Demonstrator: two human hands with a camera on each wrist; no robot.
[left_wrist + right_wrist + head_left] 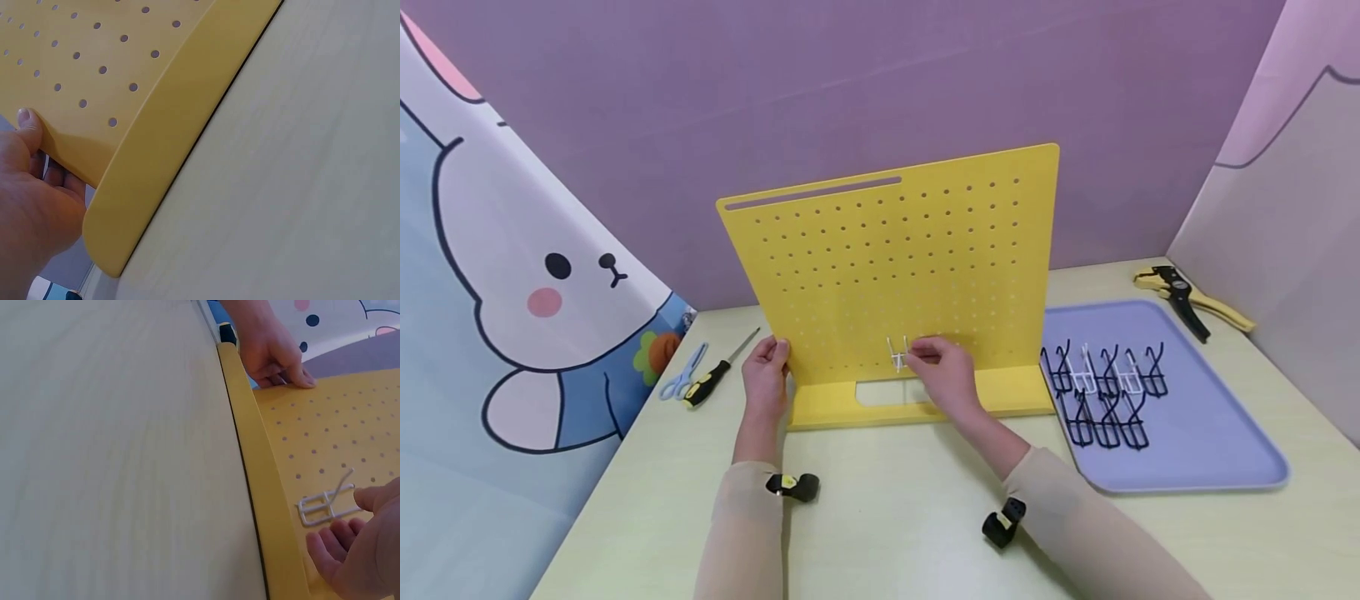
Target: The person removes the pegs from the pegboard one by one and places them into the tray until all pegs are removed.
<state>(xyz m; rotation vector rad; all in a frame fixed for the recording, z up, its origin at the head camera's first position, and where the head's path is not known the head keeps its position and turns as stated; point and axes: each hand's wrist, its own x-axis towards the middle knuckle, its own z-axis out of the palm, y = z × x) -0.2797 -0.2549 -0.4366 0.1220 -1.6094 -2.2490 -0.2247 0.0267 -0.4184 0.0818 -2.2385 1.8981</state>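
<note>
A yellow pegboard point(977, 287) stands tilted on its flat yellow base, rows of small holes across its face. My left hand point(763, 375) grips its lower left edge; in the left wrist view the thumb point(28, 128) lies on the front and the other fingers go behind. Low on the board, near the middle, is a white wire hook point(897, 360) with upturned prongs. My right hand point(947, 377) pinches the hook's right side against the board. In the right wrist view the hook point(315, 509) lies along the holed face; whether it sits in the holes cannot be told.
On the right, a lavender tray point(1210, 433) holds several black wire hooks point(1107, 421) and a few white ones point(1084, 377). Yellow-handled wire strippers point(1187, 296) lie behind it. Blue scissors point(681, 379) and a screwdriver point(711, 382) lie to the left. A purple wall rises behind.
</note>
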